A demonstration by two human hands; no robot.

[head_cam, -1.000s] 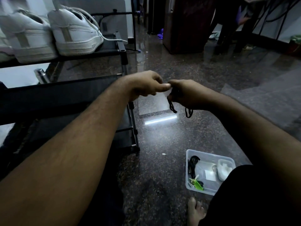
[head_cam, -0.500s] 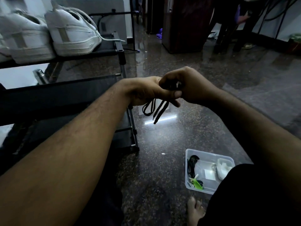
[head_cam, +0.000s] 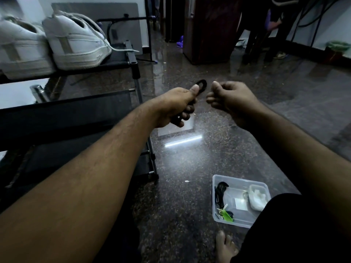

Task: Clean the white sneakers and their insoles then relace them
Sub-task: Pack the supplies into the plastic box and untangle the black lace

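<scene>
1. White leather sneakers [head_cam: 76, 42], a pair, sit side by side on the top shelf of a black metal-and-fabric shoe rack [head_cam: 133, 59] at the left, heels toward the camera. Their long axes run away from the viewer and slightly rightward, so the toes point toward the far wall. Each stands upright on its sole.
2. Judging progress: the nearer sneaker has a white lace [head_cam: 121, 49] trailing off the shelf edge, so relacing looks unfinished or not begun. Whether the uppers are already cleaned is hard to tell in the dim light, and no insoles are visible.
3. A clear plastic rectangular tub [head_cam: 214, 198] rests on the dark speckled stone floor [head_cam: 190, 168] near the person's bare foot [head_cam: 225, 247], well apart from the rack. It holds a coiled black cord [head_cam: 220, 192], a white case-like item [head_cam: 257, 198] and something green [head_cam: 227, 216].
4. The left hand [head_cam: 176, 107] is clenched round a bundled black lace [head_cam: 201, 86], thumb pressed on top, with one loop sticking up above the fist.
5. The right hand [head_cam: 228, 97] sits just beside it, not touching, fingers loosely curled and holding nothing.
6. My reading: the black lace is being gathered up, while cleaning and relacing the white pair mostly remain to be done.
</scene>
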